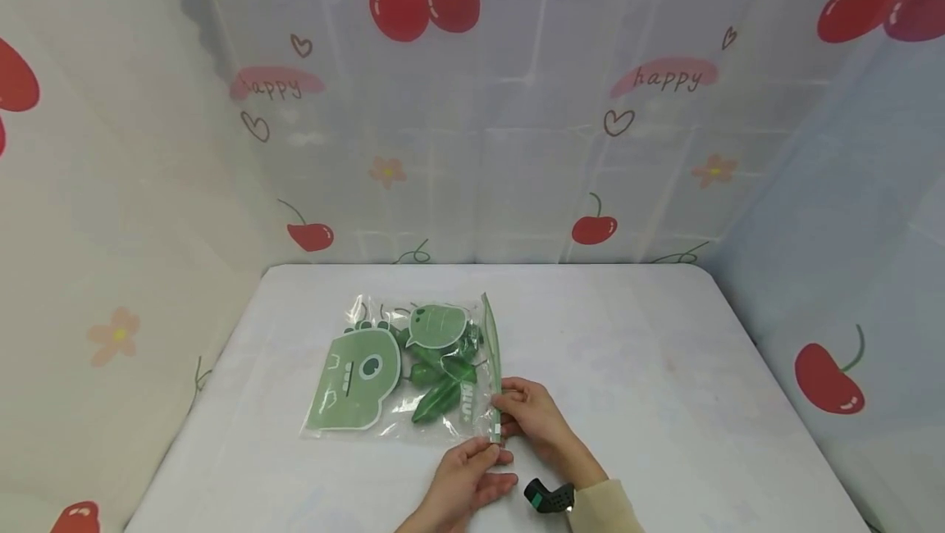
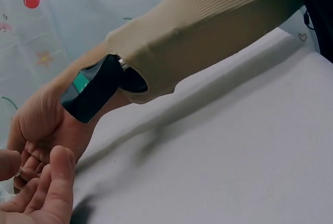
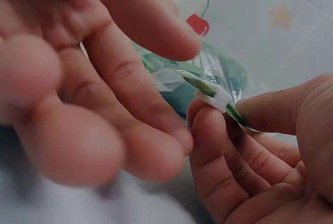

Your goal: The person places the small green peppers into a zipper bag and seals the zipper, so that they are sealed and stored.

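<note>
A clear zip bag (image 1: 384, 430) printed with a green dinosaur lies on the table, its green zip edge (image 1: 490, 336) toward the right. Green pepper-shaped pieces (image 1: 435, 398) show inside it. My right hand (image 1: 533, 414) pinches the zip edge near its near end, thumb over curled fingers. Close up in the right wrist view, a small white slider (image 3: 221, 98) sits on the green strip at those fingertips. My left hand (image 1: 465, 476) is at the bag's near right corner, its thumb (image 3: 166, 31) apart from its loosely bent fingers (image 3: 151, 148).
The white table (image 1: 627, 369) extends to both sides of the bag. Behind and beside it hang pale curtains (image 1: 517, 107) printed with cherries. A black wrist device (image 1: 549, 496) sits at the cuff of the right beige sleeve (image 1: 605, 508).
</note>
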{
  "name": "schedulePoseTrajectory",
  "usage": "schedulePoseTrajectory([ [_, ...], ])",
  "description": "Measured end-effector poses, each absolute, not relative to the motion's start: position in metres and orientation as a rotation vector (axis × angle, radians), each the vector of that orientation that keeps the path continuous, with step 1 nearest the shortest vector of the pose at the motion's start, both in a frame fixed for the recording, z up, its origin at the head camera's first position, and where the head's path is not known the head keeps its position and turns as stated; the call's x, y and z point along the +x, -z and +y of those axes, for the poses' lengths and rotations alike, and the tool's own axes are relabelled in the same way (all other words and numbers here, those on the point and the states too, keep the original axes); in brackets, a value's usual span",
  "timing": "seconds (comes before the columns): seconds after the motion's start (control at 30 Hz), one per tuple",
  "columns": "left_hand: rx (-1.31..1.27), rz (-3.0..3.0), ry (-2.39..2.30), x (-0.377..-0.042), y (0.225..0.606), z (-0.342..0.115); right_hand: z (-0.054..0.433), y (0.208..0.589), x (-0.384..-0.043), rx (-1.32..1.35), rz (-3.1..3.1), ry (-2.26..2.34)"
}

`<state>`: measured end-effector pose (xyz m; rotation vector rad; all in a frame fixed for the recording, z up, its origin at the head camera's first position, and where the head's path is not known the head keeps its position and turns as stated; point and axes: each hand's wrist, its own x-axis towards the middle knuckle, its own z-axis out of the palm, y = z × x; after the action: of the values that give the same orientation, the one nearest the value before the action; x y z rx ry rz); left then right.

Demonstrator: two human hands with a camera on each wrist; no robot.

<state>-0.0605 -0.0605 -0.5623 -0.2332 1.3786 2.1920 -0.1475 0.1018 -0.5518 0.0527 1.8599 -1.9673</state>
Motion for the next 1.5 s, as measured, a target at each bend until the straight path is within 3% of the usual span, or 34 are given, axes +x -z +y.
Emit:
schedulePoseTrajectory([
  [0.33,-0.34,1.295,-2.304,-0.068,0.563,-0.055,0.1,0.544,-0.147,0.035,1.791,2.015],
  [0.87,-0.173,1.866,-2.16,-0.08,0.562,-0.051,0.106,0.548,-0.134,-0.014,1.852,1.954],
  [1.5,-0.133,1.928,-2.125,-0.08,0.564,-0.056,0.108,0.55,-0.115,-0.035,1.982,1.845],
])
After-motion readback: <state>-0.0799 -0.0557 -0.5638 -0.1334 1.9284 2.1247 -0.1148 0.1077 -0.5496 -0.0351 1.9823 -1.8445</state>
